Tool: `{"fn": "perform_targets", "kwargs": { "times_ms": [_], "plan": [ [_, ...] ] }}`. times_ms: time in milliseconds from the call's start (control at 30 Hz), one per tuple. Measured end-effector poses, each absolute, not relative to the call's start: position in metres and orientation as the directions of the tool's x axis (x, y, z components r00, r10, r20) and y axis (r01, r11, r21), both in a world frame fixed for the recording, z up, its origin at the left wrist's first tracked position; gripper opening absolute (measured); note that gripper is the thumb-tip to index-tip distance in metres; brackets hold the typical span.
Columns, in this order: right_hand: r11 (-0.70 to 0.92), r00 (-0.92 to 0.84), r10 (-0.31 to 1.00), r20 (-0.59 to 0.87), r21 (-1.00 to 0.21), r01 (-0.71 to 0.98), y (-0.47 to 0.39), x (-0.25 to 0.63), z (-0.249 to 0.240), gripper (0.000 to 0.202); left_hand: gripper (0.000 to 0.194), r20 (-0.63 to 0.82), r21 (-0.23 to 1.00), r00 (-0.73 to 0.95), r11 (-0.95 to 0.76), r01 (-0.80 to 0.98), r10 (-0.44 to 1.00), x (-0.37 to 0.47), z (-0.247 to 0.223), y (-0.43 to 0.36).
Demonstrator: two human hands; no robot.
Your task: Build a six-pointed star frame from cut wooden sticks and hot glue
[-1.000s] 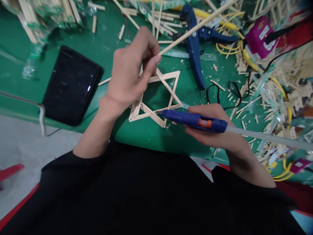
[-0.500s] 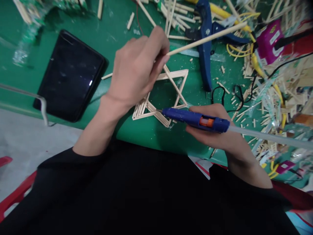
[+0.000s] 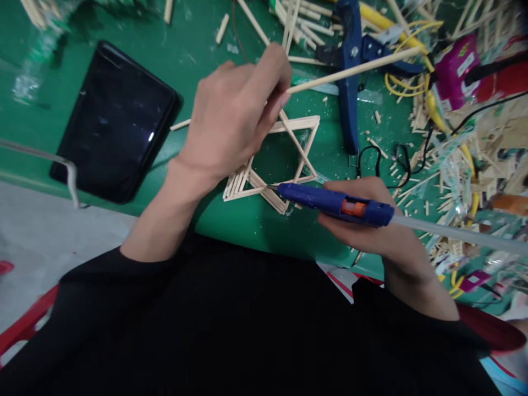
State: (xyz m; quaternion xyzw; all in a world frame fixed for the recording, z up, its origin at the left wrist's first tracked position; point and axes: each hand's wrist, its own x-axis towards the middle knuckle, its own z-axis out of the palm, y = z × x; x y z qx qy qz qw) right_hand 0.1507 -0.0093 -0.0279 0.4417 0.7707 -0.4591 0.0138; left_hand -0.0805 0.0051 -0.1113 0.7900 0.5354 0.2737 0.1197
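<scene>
My left hand (image 3: 237,113) pinches a long thin wooden stick (image 3: 355,70) that points up and right. Under and beside that hand lies a star-shaped frame of thin sticks (image 3: 295,123), partly covered by it. My right hand (image 3: 363,220) is wrapped round a blue glue gun (image 3: 330,202) with a clear glue stick (image 3: 457,231) running out of its back. The gun's nozzle is at the lower side of the star, where sticks cross. Whether it touches them is too small to tell.
A black tablet (image 3: 117,124) lies at the left of the green table (image 3: 231,220). Blue cutters (image 3: 350,82) lie beyond the star. Cut sticks, yellow cable (image 3: 379,19), a black wire and a purple-labelled object (image 3: 457,66) crowd the right side. A grey metal rod (image 3: 37,153) is at the left edge.
The view has shifted slightly. My right hand and the glue gun have moved slightly right in the picture, with the nozzle still at the star's lower side. My left hand keeps its stick.
</scene>
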Motion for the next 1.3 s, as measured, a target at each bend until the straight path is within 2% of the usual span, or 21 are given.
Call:
{"fn": "perform_targets", "kwargs": {
  "times_ms": [367, 633, 900, 1067, 1300],
  "plan": [
    [0.203, -0.599, 0.715, -0.361, -0.713, 0.672, -0.012, 0.161, -0.029, 0.029, 0.024, 0.286, 0.493, 0.257, -0.371, 0.787, 0.923, -0.079, -0.109, 0.004],
    [0.162, -0.525, 0.759, -0.386, -0.669, 0.726, -0.015, 0.184, -0.023, 0.028, 0.019, 0.262, 0.531, 0.242, -0.349, 0.772, 0.934, -0.08, -0.107, 0.004],
    [0.125, -0.481, 0.774, -0.412, -0.645, 0.754, -0.014, 0.188, -0.022, 0.033, 0.026, 0.212, 0.46, 0.277, -0.346, 0.818, 0.937, -0.077, -0.104, 0.007],
    [0.114, -0.443, 0.794, -0.416, -0.614, 0.781, -0.014, 0.187, -0.024, 0.035, 0.022, 0.233, 0.46, 0.279, -0.358, 0.813, 0.932, -0.078, -0.107, 0.008],
    [0.049, -0.415, 0.798, -0.438, -0.638, 0.768, -0.015, 0.188, -0.024, 0.033, 0.024, 0.313, 0.474, 0.307, -0.428, 0.769, 0.899, -0.083, -0.113, 0.007]
  ]
}}
